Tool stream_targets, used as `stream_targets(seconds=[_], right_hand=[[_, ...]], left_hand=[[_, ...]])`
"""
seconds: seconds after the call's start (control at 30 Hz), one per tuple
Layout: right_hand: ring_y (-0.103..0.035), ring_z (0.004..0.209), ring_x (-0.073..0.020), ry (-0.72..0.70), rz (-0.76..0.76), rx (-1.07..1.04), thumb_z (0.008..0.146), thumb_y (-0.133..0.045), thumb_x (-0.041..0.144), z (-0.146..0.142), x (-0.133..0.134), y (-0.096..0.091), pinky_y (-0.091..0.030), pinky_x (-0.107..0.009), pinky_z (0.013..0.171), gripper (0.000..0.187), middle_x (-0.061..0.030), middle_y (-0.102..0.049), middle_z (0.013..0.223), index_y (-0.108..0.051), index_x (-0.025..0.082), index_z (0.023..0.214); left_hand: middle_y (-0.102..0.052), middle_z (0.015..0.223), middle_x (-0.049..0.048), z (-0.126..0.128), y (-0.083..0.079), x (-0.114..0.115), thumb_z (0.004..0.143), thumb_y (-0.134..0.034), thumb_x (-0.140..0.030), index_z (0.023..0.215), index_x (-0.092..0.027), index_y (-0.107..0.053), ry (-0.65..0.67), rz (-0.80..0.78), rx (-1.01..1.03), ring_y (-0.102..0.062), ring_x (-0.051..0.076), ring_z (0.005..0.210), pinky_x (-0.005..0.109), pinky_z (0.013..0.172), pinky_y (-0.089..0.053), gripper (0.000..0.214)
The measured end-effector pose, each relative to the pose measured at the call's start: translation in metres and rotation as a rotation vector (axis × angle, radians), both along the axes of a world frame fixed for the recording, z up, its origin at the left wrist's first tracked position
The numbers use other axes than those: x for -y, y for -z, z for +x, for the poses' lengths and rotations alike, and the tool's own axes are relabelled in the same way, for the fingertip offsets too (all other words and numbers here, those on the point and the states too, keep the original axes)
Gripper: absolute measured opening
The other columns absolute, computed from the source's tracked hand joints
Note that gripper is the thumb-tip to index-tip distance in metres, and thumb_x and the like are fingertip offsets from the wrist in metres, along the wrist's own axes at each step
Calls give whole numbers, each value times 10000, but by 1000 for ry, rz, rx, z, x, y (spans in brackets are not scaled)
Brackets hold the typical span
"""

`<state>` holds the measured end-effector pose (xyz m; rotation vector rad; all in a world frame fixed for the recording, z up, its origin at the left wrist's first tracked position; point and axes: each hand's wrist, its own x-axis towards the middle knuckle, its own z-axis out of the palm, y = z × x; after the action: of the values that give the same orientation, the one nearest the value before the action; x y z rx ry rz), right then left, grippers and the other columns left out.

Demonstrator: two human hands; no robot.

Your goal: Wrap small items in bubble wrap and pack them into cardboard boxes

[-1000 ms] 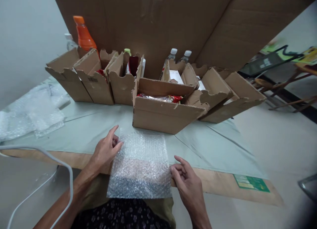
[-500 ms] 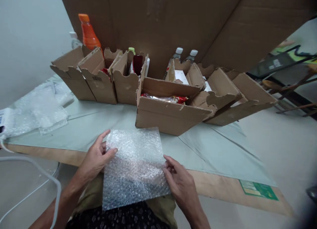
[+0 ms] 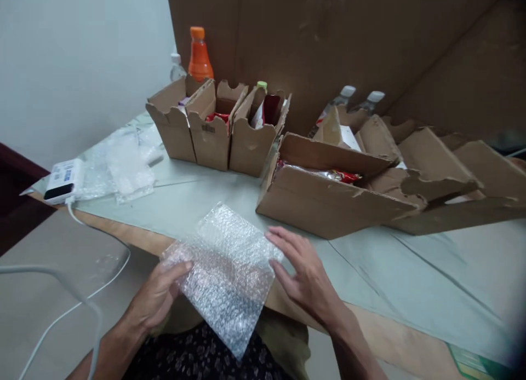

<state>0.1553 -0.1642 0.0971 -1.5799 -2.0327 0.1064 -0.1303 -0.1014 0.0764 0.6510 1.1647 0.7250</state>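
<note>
A clear bubble-wrap sheet [image 3: 224,270] hangs over the table's near edge, turned cornerwise. My left hand [image 3: 158,295] pinches its left corner between thumb and fingers. My right hand [image 3: 304,273] holds the sheet's right edge, fingers stretched out along it. An open cardboard box [image 3: 329,196] with red and silver packets inside stands just beyond the sheet on the pale green table cover [image 3: 197,196].
A row of open cardboard boxes [image 3: 213,131] holds packets; an orange bottle [image 3: 199,54] and clear bottles [image 3: 343,95] stand behind. More boxes [image 3: 435,172] lie right. Loose bubble wrap [image 3: 129,169] and a white device [image 3: 63,180] with a cable sit left.
The bubble-wrap sheet has been lifted off the table and rotated cornerwise between both hands. The view has swung, so the boxes now sit further right.
</note>
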Motion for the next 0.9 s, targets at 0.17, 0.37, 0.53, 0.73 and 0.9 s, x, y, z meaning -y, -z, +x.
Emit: stream_targets(seconds=[0.17, 0.37, 0.53, 0.73, 0.9], right_hand=[[-467, 1393, -334, -96, -183, 70, 825, -626, 192, -24, 72, 28, -495, -505, 1036, 743, -146, -449, 1562, -398, 222, 1532], [-692, 1102, -270, 142, 75, -269, 881, -545, 82, -61, 84, 63, -572, -443, 905, 562, -89, -730, 1206, -553, 289, 1403], [-746, 836, -231, 440, -84, -641, 930, -600, 272, -45, 75, 44, -614, -335, 775, 179, -60, -785, 955, -760, 234, 1000], [-698, 715, -211, 527, -153, -734, 903, -632, 394, -38, 72, 36, -575, -279, 655, 234, -48, -756, 795, -757, 197, 895], [-609, 617, -182, 608, -178, -574, 936, -588, 441, -32, 69, 44, -498, -273, 561, 280, -25, -672, 694, -706, 205, 843]], left_hand=[[-761, 910, 59, 5, 4, -2, 675, -756, -343, 973, -180, -700, -13, -93, 74, -732, 244, 842, 361, 723, -606, 344], [-732, 869, 80, 2, -5, 1, 746, -681, -454, 933, -199, -676, 101, -25, 129, -696, 250, 772, 382, 631, -581, 316], [-703, 1088, 126, -27, -1, -12, 732, -712, -361, 1201, -190, -586, 44, 395, -109, -683, 301, 998, 411, 805, -556, 515], [-520, 1478, 124, -10, 16, -15, 770, -664, -273, 1524, -250, -357, 306, 680, -503, -510, 305, 1323, 460, 1114, -390, 814], [-673, 1135, 75, 17, 13, -22, 865, -594, -383, 1446, -222, -484, 375, 737, -641, -632, 247, 1066, 380, 944, -491, 613]])
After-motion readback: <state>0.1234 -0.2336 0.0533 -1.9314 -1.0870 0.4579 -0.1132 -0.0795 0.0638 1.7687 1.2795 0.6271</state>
